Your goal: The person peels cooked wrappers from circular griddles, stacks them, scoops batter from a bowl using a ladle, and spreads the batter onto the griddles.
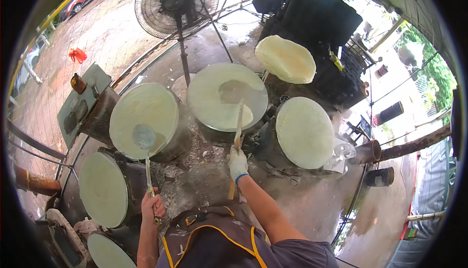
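Note:
My left hand is bare and grips the handle of a ladle, whose round metal head lies over the pale batter on the left round griddle. My right hand, in a white knit glove with a blue cuff, is closed around a long wooden stick. That stick reaches over the middle griddle, where pale batter surrounds a darker patch and a small lighter blob lies near the stick. Pale batter also coats the right griddle. Past the middle griddle, a large flat pale sheet of dough appears raised.
Two more coated griddles stand at the lower left. A pedestal fan rises behind the middle griddle. Dark stacked material stands at the back right. Tongs or scissors lie near the right griddle, and ash and debris cover the ground between the drum stoves.

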`<action>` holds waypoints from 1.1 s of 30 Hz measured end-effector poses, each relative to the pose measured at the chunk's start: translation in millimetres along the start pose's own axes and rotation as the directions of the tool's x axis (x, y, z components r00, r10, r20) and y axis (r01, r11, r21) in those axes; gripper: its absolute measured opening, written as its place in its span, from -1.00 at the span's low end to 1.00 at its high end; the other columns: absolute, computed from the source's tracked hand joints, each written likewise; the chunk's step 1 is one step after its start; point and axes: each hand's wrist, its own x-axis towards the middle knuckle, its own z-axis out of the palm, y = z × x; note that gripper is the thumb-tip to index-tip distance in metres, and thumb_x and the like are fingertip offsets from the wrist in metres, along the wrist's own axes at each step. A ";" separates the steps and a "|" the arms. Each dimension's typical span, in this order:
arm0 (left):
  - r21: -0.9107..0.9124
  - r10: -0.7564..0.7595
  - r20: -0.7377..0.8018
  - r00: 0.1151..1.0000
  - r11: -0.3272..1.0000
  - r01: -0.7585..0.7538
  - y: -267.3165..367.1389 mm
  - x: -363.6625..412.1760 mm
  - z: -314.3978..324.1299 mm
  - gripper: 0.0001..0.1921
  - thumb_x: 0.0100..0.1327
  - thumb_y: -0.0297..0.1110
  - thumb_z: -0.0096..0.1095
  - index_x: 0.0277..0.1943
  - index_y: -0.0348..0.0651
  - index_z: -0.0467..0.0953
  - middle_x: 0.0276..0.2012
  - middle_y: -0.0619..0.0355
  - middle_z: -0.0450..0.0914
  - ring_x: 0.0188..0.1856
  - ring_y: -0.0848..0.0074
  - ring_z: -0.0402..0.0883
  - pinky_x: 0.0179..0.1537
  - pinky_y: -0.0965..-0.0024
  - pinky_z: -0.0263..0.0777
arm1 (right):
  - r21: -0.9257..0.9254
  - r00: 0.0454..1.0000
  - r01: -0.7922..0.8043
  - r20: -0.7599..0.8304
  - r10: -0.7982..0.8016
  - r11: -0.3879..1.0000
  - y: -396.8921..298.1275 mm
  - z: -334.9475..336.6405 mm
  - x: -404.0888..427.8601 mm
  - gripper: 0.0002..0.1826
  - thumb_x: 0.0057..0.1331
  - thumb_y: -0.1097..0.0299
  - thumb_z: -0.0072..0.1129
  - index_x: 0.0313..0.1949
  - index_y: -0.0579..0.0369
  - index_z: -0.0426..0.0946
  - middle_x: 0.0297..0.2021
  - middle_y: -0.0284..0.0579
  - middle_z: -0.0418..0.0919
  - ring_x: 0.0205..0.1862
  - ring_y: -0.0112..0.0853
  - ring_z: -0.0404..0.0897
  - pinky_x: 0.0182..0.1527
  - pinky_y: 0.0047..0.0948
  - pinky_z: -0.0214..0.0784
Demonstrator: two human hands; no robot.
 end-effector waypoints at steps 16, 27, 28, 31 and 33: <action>0.001 -0.008 0.048 0.999 1.000 0.008 -105.4 29.9 176.0 -0.74 0.33 -0.54 -0.04 0.07 -0.22 0.35 -0.59 0.24 0.26 -0.76 0.70 0.16 -0.77 0.57 0.13 | -0.497 0.853 0.334 0.520 -0.032 0.801 -35.6 -181.5 96.7 -0.57 0.40 0.08 -0.07 0.05 0.15 0.48 -0.39 0.08 0.60 -0.40 -0.15 0.59 -0.29 -0.21 0.40; -0.041 -0.063 0.064 0.996 0.997 0.066 -107.7 54.4 206.2 -0.76 0.32 -0.56 -0.06 0.03 -0.23 0.36 -0.60 0.23 0.26 -0.77 0.69 0.16 -0.78 0.57 0.13 | -0.457 0.769 0.397 0.639 -0.016 0.796 -54.0 -204.2 88.1 -0.56 0.40 0.03 -0.08 0.07 0.07 0.45 -0.17 0.24 0.58 -0.06 0.11 0.56 -0.03 -0.01 0.38; -0.042 -0.061 0.066 0.996 0.997 0.063 -102.9 57.3 204.6 -0.76 0.32 -0.56 -0.06 0.03 -0.23 0.36 -0.60 0.23 0.26 -0.77 0.69 0.16 -0.78 0.57 0.13 | -0.479 0.860 0.359 0.503 -0.085 0.801 -57.1 -198.2 86.4 -0.57 0.41 0.03 -0.08 0.09 0.04 0.44 -0.17 0.24 0.58 -0.07 0.12 0.56 -0.03 0.00 0.39; -0.060 -0.088 0.088 0.992 0.994 0.094 -94.1 65.7 200.1 -0.76 0.32 -0.57 -0.07 0.03 -0.23 0.37 -0.60 0.23 0.26 -0.78 0.69 0.16 -0.78 0.56 0.12 | -0.621 0.973 0.222 0.190 -0.130 0.752 -109.8 -160.9 118.8 -0.55 0.42 0.05 -0.15 0.20 -0.03 0.34 -0.13 0.36 0.55 -0.03 0.23 0.52 0.01 0.11 0.33; -0.049 -0.106 0.120 0.987 0.992 0.112 -89.2 74.9 200.6 -0.76 0.31 -0.58 -0.08 0.02 -0.23 0.37 -0.61 0.22 0.26 -0.79 0.68 0.15 -0.79 0.54 0.11 | -0.616 0.969 0.236 0.091 -0.230 0.751 -145.4 -131.7 170.6 -0.51 0.42 0.07 -0.16 0.26 -0.04 0.26 -0.12 0.40 0.54 -0.03 0.26 0.50 0.03 0.13 0.33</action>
